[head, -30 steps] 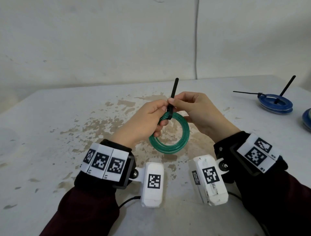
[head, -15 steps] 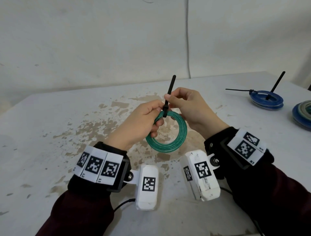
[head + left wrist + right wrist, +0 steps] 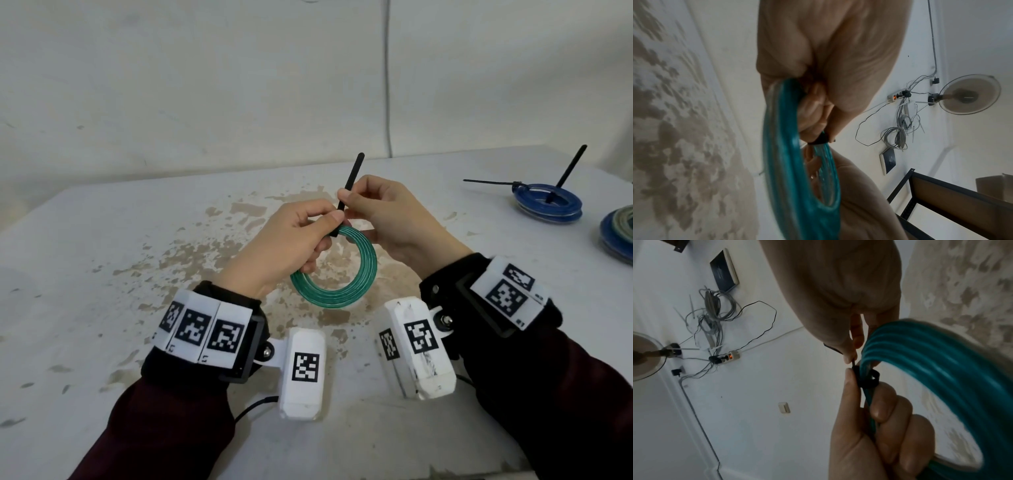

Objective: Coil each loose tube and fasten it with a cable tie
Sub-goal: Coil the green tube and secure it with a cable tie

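A green tube coil (image 3: pixel 337 291) hangs upright above the table between both hands. My left hand (image 3: pixel 294 236) pinches the coil at its top, where a black cable tie (image 3: pixel 349 185) is looped around the strands. My right hand (image 3: pixel 380 212) pinches the tie's tail just above the coil, and the free end sticks up. In the right wrist view the tie's loop (image 3: pixel 867 378) sits snug round the green coil (image 3: pixel 941 369). The left wrist view shows the coil (image 3: pixel 797 162) edge-on, with the tie (image 3: pixel 821 139) under my fingers.
A blue coil (image 3: pixel 548 204) with two black tie tails lies at the far right of the stained white table (image 3: pixel 102 274). Another blue and grey coil (image 3: pixel 618 233) sits at the right edge. A wall stands behind the table.
The hands and green coil have stayed in nearly the same place. The right hand has slid slightly up along the tie's tail, and the tie's loop looks tighter on the coil.
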{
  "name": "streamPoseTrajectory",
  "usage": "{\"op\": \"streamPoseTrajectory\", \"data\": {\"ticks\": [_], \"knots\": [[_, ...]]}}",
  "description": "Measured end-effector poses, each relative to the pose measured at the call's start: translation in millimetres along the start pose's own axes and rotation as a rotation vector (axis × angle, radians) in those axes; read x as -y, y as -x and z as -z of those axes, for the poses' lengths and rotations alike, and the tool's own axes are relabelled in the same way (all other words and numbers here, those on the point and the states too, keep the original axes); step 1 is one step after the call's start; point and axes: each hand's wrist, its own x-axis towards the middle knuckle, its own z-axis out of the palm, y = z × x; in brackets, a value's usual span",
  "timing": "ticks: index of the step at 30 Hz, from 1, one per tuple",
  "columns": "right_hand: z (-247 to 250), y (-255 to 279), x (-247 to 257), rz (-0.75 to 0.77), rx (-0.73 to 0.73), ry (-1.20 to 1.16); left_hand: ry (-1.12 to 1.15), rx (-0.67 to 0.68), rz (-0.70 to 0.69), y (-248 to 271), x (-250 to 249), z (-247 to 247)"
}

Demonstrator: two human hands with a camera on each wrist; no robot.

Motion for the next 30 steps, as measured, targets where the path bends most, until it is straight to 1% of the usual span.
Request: {"op": "streamPoseTrajectory", "data": {"ticks": [2, 4, 6, 7, 10, 11, 12, 13, 15, 17, 20, 22, 25, 27, 30], "knots": [[-1.3, -0.3, -1.2, -0.016, 0.002, -0.003, -0.014, -0.001, -0.004, 0.1, 1.0, 1.4], [-2.4, 1.4, -0.6, 0.000, -0.001, 0.006, -0.001, 0.000, -0.008, 0.6, 2.0, 2.4], [-0.7, 4.5, 2.8, -0.015, 0.046, 0.017, 0.057, -0.014, -0.032, 0.9, 3.6, 2.3], [1.8, 5.9, 4.4, -0.063, 0.103, 0.030, 0.100, -0.042, -0.055, 0.4, 4.7, 2.8], [9.7, 10.3, 8.4, -0.272, 0.368, 0.058, 0.247, -0.210, -0.117, -4.1, 10.0, 9.7], [11.1, 10.6, 8.1, -0.295, 0.430, 0.042, 0.301, -0.264, -0.119, -6.0, 11.9, 12.9], [11.9, 10.4, 7.4, -0.281, 0.460, 0.026, 0.352, -0.308, -0.114, -7.5, 13.5, 15.8], [11.8, 9.4, 6.2, -0.245, 0.460, 0.019, 0.394, -0.336, -0.105, -8.3, 14.8, 18.4], [10.4, 8.4, 4.4, -0.176, 0.413, 0.027, 0.427, -0.348, -0.091, -9.2, 16.7, 21.9], [10.8, 8.5, 3.6, -0.153, 0.384, 0.041, 0.378, -0.346, -0.075, -9.7, 17.8, 23.1], [14.1, 10.2, 7.7, -0.160, 0.381, 0.043, 0.270, -0.356, -0.029, -8.0, 16.6, 25.8], [16.0, 10.7, 10.7, -0.168, 0.373, 0.032, 0.277, -0.304, -0.005, -6.2, 15.0, 28.6], [15.4, 10.8, 11.8, -0.171, 0.328, 0.020, 0.338, -0.180, 0.008, -3.4, 12.8, 31.8], [13.1, 10.5, 11.3, -0.164, 0.313, 0.031, 0.293, -0.099, 0.019, -1.2, 11.4, 31.9], [8.5, 10.5, 11.2, -0.161, 0.276, 0.018, 0.202, 0.073, 0.051, 1.8, 9.1, 25.3]]}}
